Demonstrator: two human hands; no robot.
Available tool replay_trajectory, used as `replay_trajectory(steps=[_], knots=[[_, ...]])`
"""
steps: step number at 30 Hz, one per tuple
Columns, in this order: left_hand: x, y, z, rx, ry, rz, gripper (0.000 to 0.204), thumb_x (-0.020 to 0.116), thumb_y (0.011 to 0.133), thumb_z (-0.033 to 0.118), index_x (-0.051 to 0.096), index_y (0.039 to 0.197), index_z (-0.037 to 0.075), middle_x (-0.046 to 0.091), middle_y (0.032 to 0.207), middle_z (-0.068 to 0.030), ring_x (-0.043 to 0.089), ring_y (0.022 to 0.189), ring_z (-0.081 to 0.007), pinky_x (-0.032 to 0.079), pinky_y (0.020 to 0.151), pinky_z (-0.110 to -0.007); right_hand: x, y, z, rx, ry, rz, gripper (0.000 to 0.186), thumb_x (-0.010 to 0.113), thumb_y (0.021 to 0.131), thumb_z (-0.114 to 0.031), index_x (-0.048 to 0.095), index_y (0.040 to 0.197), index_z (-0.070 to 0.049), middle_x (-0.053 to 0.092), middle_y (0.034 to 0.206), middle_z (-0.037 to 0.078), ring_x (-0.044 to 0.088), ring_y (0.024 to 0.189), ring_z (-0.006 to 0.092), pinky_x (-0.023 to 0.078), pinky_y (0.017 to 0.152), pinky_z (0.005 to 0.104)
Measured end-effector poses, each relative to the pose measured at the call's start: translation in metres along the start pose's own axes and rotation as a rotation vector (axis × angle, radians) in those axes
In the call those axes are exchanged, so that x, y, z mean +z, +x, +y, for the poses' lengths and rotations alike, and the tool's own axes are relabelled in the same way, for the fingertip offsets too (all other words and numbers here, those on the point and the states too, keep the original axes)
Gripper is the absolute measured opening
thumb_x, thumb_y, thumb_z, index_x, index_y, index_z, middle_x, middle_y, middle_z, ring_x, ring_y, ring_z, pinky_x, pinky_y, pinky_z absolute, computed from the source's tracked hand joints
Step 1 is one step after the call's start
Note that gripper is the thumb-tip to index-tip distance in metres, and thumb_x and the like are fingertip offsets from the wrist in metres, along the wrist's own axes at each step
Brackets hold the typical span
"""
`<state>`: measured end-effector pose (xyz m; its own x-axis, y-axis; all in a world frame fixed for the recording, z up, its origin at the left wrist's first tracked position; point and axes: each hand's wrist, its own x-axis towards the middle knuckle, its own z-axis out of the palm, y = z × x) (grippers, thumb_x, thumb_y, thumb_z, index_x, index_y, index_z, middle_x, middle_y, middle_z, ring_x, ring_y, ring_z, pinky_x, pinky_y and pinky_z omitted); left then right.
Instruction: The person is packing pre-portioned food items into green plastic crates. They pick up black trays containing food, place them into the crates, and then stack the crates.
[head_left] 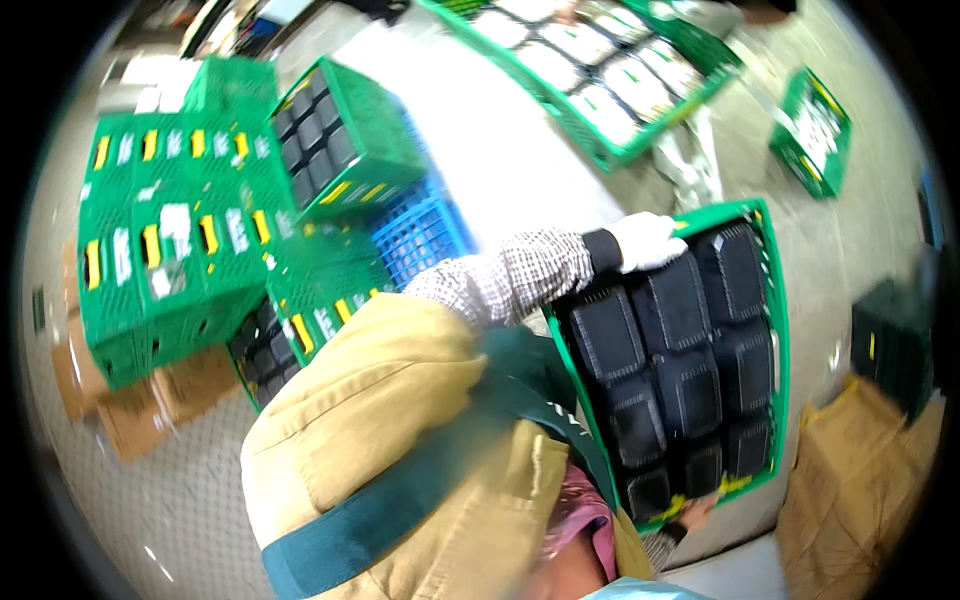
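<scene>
A green plastic crate (778, 400) fills the right of the head view, tilted lengthwise and packed with rows of black plastic tubs (690, 390). My left hand (645, 243), in a white glove below a checked sleeve and black cuff, grips the crate's far end; its fingertips rest by the rim, partly over the tubs. At the near end my right hand (697, 513) curls its fingers round the rim beside a yellow handle piece. Most of that hand is hidden behind the crate and my clothing.
Green crates (180, 240) stand stacked at left, near a blue crate (425, 230). A bigger green crate (610, 160) with white-topped packs lies at the top, another person's hand (566, 14) near it. A small green crate (812, 135) and brown cardboard (850, 480) lie at right.
</scene>
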<state>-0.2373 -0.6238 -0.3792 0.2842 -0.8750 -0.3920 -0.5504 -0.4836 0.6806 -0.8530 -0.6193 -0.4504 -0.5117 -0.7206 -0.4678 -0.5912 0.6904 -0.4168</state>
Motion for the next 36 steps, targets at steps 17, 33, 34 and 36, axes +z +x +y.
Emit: replay_trajectory(steps=[17,33,34,36], knots=[[-0.223,-0.329,-0.136,0.071,-0.407,0.596,0.040,0.051,0.082,0.039,0.057,0.081,-0.001,0.058,0.078,-0.0215,0.057,0.076,-0.0351,0.043,0.068,-0.041,-0.077,-0.242,-0.329,-0.895,-0.186,-0.029,0.051,0.047,0.087,-0.047,0.055,0.071,0.000,0.040,0.048,0.000,0.035,0.040,0.0072,0.026,0.035,0.0240],[-0.206,-0.532,-0.338,-0.452,-1.335,1.637,0.014,0.047,0.090,0.019,0.051,0.082,0.009,0.043,0.060,0.0085,0.038,0.046,-0.0009,0.030,0.038,-0.016,0.496,-0.736,-0.708,-2.243,-0.723,-0.642,0.039,0.048,0.088,-0.035,0.056,0.088,0.004,0.054,0.062,0.019,0.053,0.057,0.0279,0.042,0.058,0.0396],[-0.203,-0.521,-0.350,-0.434,-1.340,1.768,0.014,0.047,0.090,0.019,0.051,0.080,0.010,0.044,0.060,0.0079,0.038,0.045,-0.0013,0.030,0.038,-0.016,0.528,-0.795,-0.696,-2.298,-0.744,-0.637,0.043,0.049,0.087,-0.038,0.057,0.082,0.003,0.053,0.062,0.021,0.054,0.058,0.0315,0.042,0.058,0.0410],[-0.207,-0.484,-0.390,-0.558,-1.341,1.929,0.024,0.050,0.089,0.024,0.051,0.071,0.008,0.045,0.054,0.0060,0.038,0.042,-0.0020,0.030,0.037,-0.020,0.640,-0.858,-0.742,-2.578,-0.667,-0.458,0.046,0.050,0.084,-0.042,0.057,0.077,0.003,0.055,0.066,0.025,0.057,0.063,0.0372,0.043,0.058,0.0427]])
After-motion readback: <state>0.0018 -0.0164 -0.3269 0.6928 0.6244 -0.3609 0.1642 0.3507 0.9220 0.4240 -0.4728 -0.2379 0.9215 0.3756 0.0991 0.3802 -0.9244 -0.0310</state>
